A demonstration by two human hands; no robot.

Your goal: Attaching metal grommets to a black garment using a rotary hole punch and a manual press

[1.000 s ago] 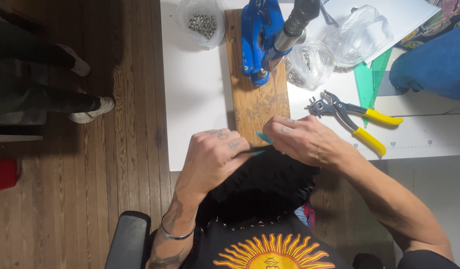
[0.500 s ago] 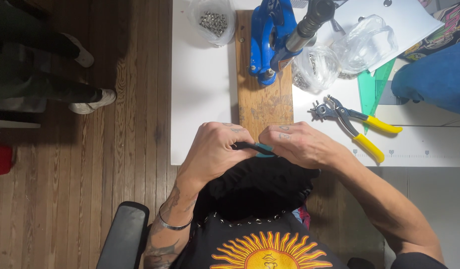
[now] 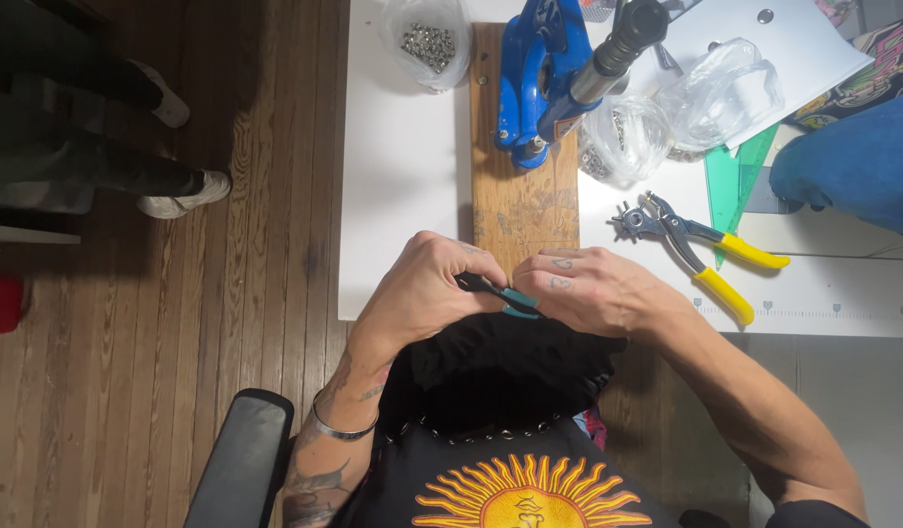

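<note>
At the near edge of the white tabletop, both hands have drawn closer together over the black fabric. The left hand now pinches a small teal-tipped tool against the right hand, whose fingers close on the cloth beneath it.

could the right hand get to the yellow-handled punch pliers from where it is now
Probably yes. The yellow-handled punch pliers lie uncovered on the white table, just beyond the right hand, with nothing between them. The hand is busy with a small teal tool, though.
</note>
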